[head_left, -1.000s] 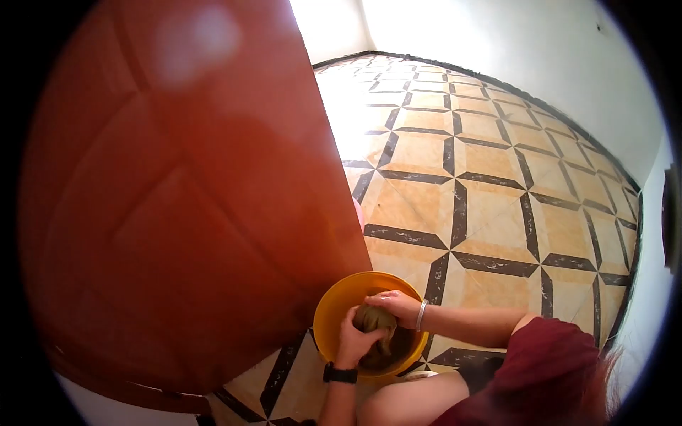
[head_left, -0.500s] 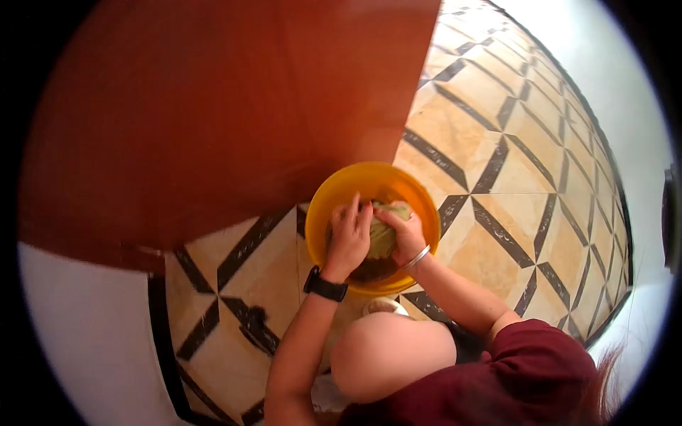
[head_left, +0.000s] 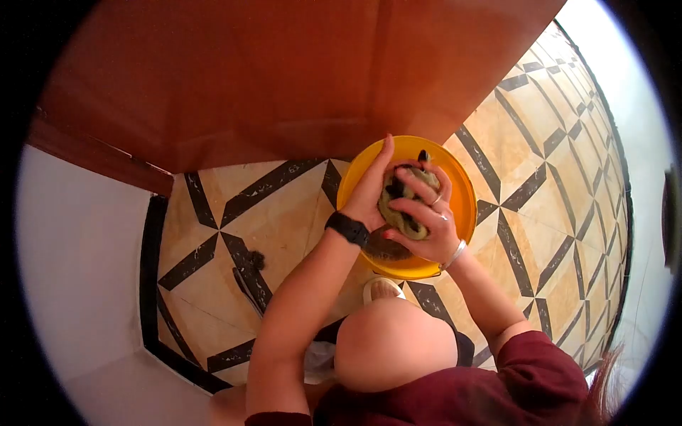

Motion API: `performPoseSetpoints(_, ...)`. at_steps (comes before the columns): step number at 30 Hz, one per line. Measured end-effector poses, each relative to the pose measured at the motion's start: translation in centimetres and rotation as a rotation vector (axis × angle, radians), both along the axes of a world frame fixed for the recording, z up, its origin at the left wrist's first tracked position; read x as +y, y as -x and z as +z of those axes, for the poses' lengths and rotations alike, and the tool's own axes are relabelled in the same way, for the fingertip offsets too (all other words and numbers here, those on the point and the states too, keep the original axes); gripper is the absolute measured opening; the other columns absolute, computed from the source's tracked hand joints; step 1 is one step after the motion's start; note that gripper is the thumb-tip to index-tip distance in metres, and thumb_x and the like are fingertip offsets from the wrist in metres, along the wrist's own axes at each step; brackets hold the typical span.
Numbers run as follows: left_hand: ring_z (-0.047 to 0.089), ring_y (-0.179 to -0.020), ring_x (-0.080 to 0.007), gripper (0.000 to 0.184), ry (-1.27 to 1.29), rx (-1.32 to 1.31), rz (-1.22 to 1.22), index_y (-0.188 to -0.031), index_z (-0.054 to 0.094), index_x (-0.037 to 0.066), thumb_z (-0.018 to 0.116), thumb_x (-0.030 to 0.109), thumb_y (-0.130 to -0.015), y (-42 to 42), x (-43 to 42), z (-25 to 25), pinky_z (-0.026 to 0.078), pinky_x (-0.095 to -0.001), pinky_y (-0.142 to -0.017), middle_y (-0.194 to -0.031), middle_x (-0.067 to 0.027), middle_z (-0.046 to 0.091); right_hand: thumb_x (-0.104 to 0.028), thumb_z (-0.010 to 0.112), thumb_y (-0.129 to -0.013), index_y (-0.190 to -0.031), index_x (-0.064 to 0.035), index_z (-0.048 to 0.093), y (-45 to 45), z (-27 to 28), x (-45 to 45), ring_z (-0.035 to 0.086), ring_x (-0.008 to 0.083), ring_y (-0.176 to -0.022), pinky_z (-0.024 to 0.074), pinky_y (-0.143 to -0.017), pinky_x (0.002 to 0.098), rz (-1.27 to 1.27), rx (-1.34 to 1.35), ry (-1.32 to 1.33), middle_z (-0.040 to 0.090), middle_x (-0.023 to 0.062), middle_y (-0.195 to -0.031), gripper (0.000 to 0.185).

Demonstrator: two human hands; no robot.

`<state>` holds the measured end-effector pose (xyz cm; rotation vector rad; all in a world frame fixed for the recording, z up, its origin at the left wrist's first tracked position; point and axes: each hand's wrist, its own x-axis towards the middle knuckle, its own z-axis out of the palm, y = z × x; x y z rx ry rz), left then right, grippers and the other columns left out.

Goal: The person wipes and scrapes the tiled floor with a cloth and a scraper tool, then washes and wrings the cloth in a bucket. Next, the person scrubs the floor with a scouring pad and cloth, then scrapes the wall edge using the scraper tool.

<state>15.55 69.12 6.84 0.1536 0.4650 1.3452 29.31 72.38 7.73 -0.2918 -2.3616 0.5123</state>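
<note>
A yellow bucket (head_left: 465, 188) stands on the floor before my knee, with dark, murky water (head_left: 387, 250) low inside. Over it, a wet-looking olive-green cloth (head_left: 410, 228) with black patches is bunched up between my two hands. My left hand (head_left: 371, 190), with a black watch on its wrist, cups the cloth from the left, thumb pointing up and the other fingers mostly hidden. From the right, my right hand (head_left: 433, 216) presses its bent, ringed fingers over the cloth. A silver bangle circles that wrist.
A red-brown door or panel (head_left: 270, 78) rises just behind the bucket. Patterned tiles (head_left: 526, 227) cover the floor. A small dark tuft (head_left: 256, 260) lies on the left, near a thin dark object (head_left: 246, 287). White walls (head_left: 85, 248) flank both sides.
The cloth has come up higher and is gathered tighter. My right hand has turned over its top, and my left has rolled to cup its side. The view has shifted.
</note>
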Motion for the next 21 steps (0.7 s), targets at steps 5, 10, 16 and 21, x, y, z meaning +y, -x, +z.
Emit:
performPoseSetpoints(5,0.052,-0.09,-0.0151,0.028,-0.017,0.147,0.161,-0.106,0.05,0.006,0.038,0.026,-0.09,-2.2,1.3,-2.8,0.041,-0.0223,-0.082,-0.103,-0.0065,0.053,-0.017,0.074,-0.065,-0.077,-0.0046,0.057,1.3,-0.6,0.0,0.047,0.031,-0.106,0.0355,-0.089,0.0403,-0.061,0.274,0.155,0.057,0.0098,-0.096,0.024)
performPoseSetpoints(10,0.055,-0.079,-0.0226,0.017,0.167,1.099,0.413,-0.087,0.053,0.004,0.052,0.02,-0.079,-3.9,1.4,-4.8,0.043,-0.0311,-0.069,-0.082,-0.0102,0.056,-0.015,0.063,-0.076,-0.076,-0.0013,0.056,2.8,-3.0,-1.1,0.052,0.016,-0.07,0.0419,-0.067,0.0275,-0.583,0.63,1.096,0.058,0.0085,-0.077,0.015)
performPoseSetpoints(16,0.053,-0.058,-0.0348,0.019,0.017,1.881,0.716,-0.068,0.049,0.003,0.062,0.017,-0.065,-3.6,1.6,-5.5,0.041,-0.0391,-0.051,-0.06,-0.0163,0.053,-0.02,0.042,-0.085,-0.091,-0.0005,0.056,3.2,-6.0,0.9,0.055,0.0245,-0.08,0.0439,-0.075,0.0345,-0.291,0.919,2.04,0.059,0.0116,-0.088,0.025)
performPoseSetpoints(21,0.055,-0.066,-0.0314,0.018,-0.071,2.0,0.463,-0.075,0.05,0.003,0.06,0.016,-0.071,-2.5,0.0,-3.8,0.043,-0.0375,-0.057,-0.071,-0.0141,0.056,-0.018,0.046,-0.083,-0.09,-0.0013,0.055,2.7,-6.1,1.0,0.056,0.0221,-0.077,0.0443,-0.074,0.0322,-0.191,0.783,2.038,0.059,0.01,-0.085,0.02)
